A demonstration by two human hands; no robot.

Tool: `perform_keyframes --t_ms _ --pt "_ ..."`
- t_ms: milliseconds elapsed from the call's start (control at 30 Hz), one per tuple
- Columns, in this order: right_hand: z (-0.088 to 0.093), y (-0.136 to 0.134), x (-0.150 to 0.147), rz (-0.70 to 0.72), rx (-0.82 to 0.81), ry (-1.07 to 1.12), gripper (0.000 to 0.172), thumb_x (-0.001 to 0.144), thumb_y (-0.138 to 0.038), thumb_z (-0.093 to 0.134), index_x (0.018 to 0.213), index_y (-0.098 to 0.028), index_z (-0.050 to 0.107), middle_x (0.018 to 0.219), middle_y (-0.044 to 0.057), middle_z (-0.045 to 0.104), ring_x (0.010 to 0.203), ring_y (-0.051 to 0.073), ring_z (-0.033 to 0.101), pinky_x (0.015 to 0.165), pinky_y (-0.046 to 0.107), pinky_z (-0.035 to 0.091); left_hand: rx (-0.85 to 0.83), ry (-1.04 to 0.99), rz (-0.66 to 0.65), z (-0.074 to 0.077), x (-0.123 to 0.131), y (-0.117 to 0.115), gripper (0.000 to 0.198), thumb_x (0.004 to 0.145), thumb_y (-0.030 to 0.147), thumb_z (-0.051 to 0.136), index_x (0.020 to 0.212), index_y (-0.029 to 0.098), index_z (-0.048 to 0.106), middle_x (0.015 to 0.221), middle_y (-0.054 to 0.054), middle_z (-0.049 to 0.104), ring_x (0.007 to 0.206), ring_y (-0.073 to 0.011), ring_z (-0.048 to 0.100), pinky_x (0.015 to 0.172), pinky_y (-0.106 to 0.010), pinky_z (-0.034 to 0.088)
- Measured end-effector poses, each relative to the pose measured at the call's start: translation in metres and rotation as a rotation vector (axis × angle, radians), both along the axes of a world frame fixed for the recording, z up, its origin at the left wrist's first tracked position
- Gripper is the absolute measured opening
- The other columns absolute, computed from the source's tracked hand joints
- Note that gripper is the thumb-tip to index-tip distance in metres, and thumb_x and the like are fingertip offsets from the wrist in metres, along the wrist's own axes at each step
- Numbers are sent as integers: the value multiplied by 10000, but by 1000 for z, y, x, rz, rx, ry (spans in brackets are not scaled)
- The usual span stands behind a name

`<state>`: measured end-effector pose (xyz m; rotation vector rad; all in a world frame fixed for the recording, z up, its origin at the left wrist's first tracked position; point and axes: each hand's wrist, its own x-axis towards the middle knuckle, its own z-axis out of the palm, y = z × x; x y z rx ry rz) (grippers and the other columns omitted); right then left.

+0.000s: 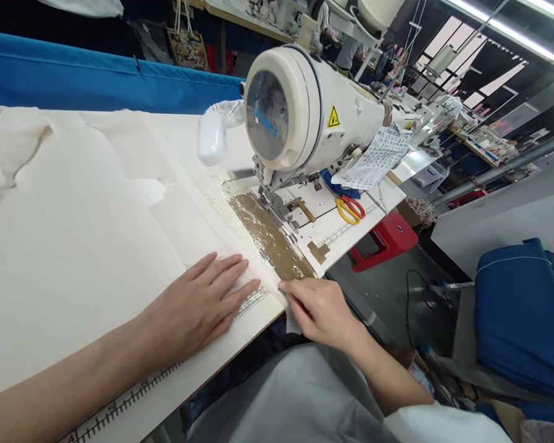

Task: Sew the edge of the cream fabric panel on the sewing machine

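Note:
White fabric (180, 215) lies across the table beside a white sewing machine (351, 117). My left hand (205, 304) rests flat on it near the front edge, fingers stretched out over the printed ruler. At the table's front corner my right hand (321, 307) pinches the fabric edge between thumb and fingers. A small end of the cloth hangs below that grip. The presser foot (274, 200) stands farther back, past a strip of brown tape (270, 237) on the machine bed.
Scissors with red and yellow handles (349, 209) lie right of the presser foot. A printed paper (373, 159) hangs on the machine. A red stool (388, 241) stands beyond the table's right edge. Folded blue cloth (521, 314) is piled at far right. Blue cloth (96, 80) borders the back.

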<state>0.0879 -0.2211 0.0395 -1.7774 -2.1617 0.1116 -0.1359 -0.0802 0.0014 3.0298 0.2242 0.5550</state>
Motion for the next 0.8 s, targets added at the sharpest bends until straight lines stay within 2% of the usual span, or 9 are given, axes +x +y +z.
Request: perform_keyframes --t_ms 100,167,267,367,500,800 --pt "1 -1 3 -31 -30 32 256 996 -177 399 1077 -183 641 786 18 722 677 156 651 603 274 384 13 -20 8 5 1 1 400 1026 352 437 1351 237 639 1408 -93 612 1362 -291 497 1200 -479 291" --pt "-4 8 -2 -57 -3 28 252 1001 -185 395 1088 -184 632 781 21 718 663 159 648 605 275 383 25 -36 31 8 2 1 408 1034 331 414 1337 186 647 1414 -105 607 1374 -292 488 1222 -474 263" --pt "-13 25 -13 -59 29 -1 233 1001 -189 396 1065 -183 620 778 31 711 683 178 661 624 288 387 31 -62 16 10 3 2 421 1047 302 382 1343 135 631 1415 -100 611 1392 -251 475 1262 -424 202" --pt "-17 35 -20 -69 38 40 219 1010 -197 396 1076 -187 604 832 38 732 724 185 688 639 288 403 33 -64 0 6 3 0 422 1054 299 365 1348 146 626 1403 -84 624 1371 -221 499 1270 -394 176" --pt "-17 35 -19 -109 69 124 217 1026 -226 392 1099 -195 594 890 39 754 738 173 700 648 274 426 24 -45 6 3 3 -2 425 1054 312 368 1341 150 636 1402 -88 625 1352 -238 515 1257 -404 181" --pt "-18 43 -24 -66 59 17 240 995 -173 375 1076 -180 600 814 29 729 725 170 674 629 283 395 6 -51 3 6 4 -2 431 1056 315 353 1312 148 657 1382 -95 636 1340 -248 522 1237 -401 201"
